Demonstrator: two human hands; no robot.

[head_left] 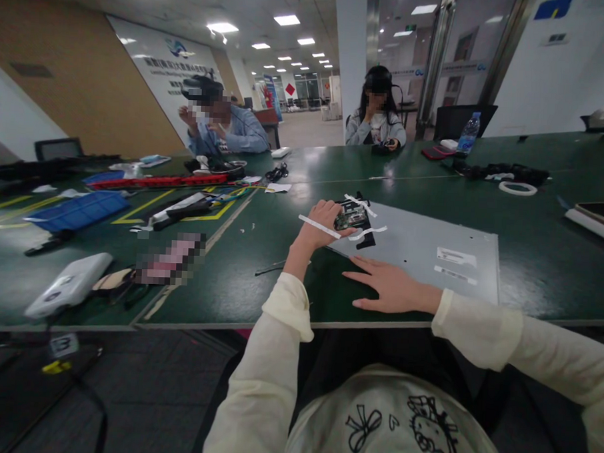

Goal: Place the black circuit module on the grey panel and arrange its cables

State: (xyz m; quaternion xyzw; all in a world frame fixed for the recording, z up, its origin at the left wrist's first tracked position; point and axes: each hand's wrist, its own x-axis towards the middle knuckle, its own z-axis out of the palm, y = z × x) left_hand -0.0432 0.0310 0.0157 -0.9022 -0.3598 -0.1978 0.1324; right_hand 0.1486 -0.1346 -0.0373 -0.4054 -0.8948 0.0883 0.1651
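Note:
A flat grey metal panel [421, 242] lies on the green table in front of me. On its left end sits a circuit board [353, 219] with a black frame [366, 239] around it. My left hand [321, 220] has its fingers closed over the board's left side. One white strip [319, 226] crosses that hand, and another white strip [368, 233] lies over the frame. My right hand [392, 286] is open, palm down, fingers spread along the panel's near edge; it holds nothing.
To the left are a blue tray [80, 210], a white device [69, 283] and a pixelated pink object [173, 259]. A tape roll [518, 188] and a water bottle [469, 133] stand farther right. Two people [226, 123] sit across the table.

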